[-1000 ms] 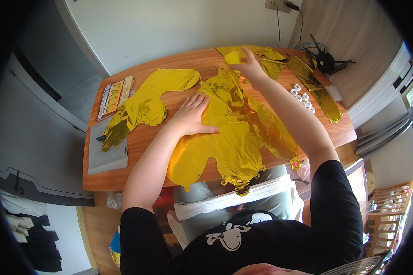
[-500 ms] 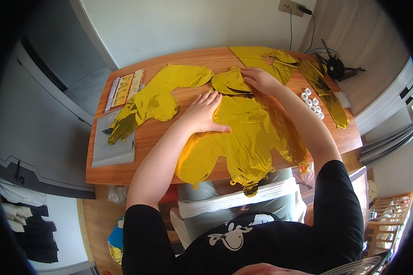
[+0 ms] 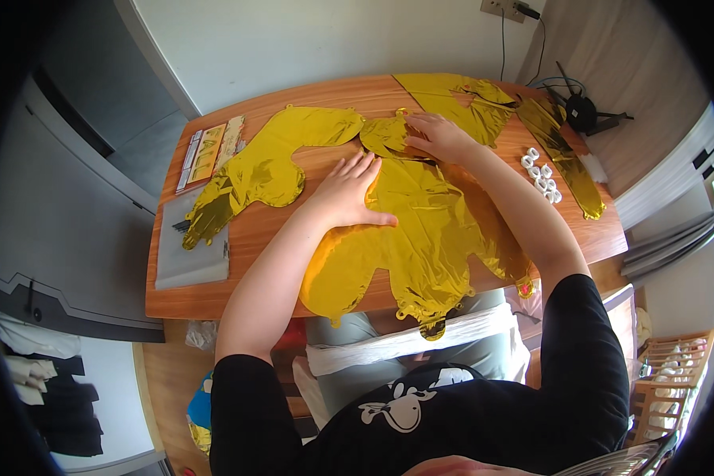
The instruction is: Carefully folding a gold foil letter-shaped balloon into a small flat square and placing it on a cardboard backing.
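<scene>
A flat, uninflated gold foil balloon with rounded lobes lies before me, its lower tabs hanging over the table's near edge. My left hand rests flat on its left side, thumb spread away from the fingers; it is open. At the far end, my right hand lies with fingers stretched over the balloon's narrow, creased top part and also looks open. Its fingertips touch the foil. A second gold foil balloon, curved, lies to the left, its tip close to the first one's top.
More gold foil lies at the back, and a long gold piece on the right. Several small white rolls sit beside my right forearm. A printed card and clear plastic bag lie left; a black router stands back right.
My right hand has shifted slightly left over the balloon's top part, and the foil there has folded and creased differently. My left hand stays in place on the balloon.
</scene>
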Demonstrator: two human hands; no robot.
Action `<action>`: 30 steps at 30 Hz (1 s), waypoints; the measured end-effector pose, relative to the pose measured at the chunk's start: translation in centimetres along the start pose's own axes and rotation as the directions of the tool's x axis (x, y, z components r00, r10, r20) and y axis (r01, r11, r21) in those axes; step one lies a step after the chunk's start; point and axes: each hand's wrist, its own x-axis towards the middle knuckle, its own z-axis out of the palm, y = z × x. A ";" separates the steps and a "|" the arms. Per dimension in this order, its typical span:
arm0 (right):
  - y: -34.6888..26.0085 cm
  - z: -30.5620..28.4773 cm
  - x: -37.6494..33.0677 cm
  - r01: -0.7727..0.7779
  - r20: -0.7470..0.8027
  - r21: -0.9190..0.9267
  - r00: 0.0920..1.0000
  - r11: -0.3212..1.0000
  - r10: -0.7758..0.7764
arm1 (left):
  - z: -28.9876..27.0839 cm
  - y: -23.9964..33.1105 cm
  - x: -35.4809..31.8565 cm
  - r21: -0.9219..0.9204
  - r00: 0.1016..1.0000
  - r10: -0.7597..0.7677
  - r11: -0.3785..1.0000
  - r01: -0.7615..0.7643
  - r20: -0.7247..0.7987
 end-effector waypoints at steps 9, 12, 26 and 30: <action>-3.0 -0.1 0.1 -0.133 0.131 -0.152 0.979 0.979 0.154 | 0.1 -0.3 -0.5 -0.002 1.000 -0.013 1.000 0.013 -0.004; -2.3 0.3 0.1 -0.130 0.184 -0.248 0.967 0.960 0.178 | 0.2 -0.2 -0.3 -0.006 1.000 0.000 1.000 0.000 -0.009; -1.1 -3.7 -2.0 -0.426 0.144 0.137 0.902 0.894 0.408 | 0.2 0.1 0.4 -0.006 1.000 0.013 1.000 -0.014 -0.002; -6.1 -8.7 -11.2 -0.590 0.138 -0.101 0.789 0.801 0.598 | 0.2 -0.5 -0.9 -0.004 0.999 -0.040 0.999 0.040 0.027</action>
